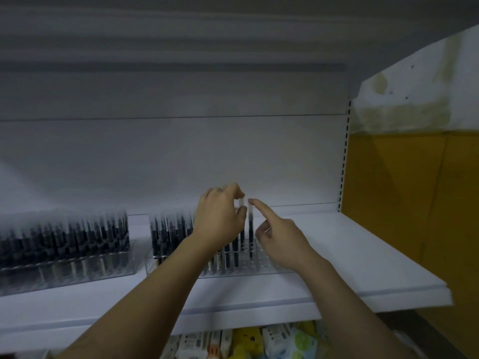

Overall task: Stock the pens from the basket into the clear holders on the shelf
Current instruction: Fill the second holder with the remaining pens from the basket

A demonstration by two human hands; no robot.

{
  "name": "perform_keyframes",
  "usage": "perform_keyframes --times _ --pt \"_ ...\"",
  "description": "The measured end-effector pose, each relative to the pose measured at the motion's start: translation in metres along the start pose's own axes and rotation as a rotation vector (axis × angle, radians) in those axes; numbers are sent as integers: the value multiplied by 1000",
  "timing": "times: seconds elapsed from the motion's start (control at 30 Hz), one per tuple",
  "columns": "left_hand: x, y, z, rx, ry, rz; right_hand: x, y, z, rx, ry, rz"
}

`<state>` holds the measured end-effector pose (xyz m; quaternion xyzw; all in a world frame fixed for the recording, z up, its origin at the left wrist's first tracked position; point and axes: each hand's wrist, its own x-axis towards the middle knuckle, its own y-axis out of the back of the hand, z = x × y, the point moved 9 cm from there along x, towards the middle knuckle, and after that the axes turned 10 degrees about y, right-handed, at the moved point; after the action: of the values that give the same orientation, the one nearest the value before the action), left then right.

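Feed I'm getting is dim, grey-blue. Vertical motion smear streaks the pens [64, 237]; shelf [350, 250] top is brightest. Wide-angle bend at the edges, upper area hazy, packets [285, 338] below soft.

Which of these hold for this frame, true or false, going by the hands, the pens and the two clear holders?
1. The left hand pinches the top of a pen standing in a holder. True.
2. The right hand grips a bundle of pens. False: it holds nothing; its index finger reaches to the top of a second pen.
3. The left holder is packed with pens. True.
4. The right holder is filled to its right end. False: the slots at its right end show no pens.
5. A basket stands on the shelf beside the holders. False: no basket is in view.
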<state>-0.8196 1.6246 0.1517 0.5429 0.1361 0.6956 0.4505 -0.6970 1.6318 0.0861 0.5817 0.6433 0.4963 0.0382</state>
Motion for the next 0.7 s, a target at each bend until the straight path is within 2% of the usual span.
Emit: perform_keyframes --times 0.17,0.37,0.57,0.7 --pt "0 -2 8 14 -30 -50 -3 -1 -1 27 -9 -6" --pt "6 -4 -2 29 85 -128 -6 -1 -4 92 -89 -10" --pt "7 0 5 45 28 -152 -5 -5 -12 90 -132 -50" --pt "14 4 -8 -69 158 -129 -7 -3 -14 86 -144 -44"
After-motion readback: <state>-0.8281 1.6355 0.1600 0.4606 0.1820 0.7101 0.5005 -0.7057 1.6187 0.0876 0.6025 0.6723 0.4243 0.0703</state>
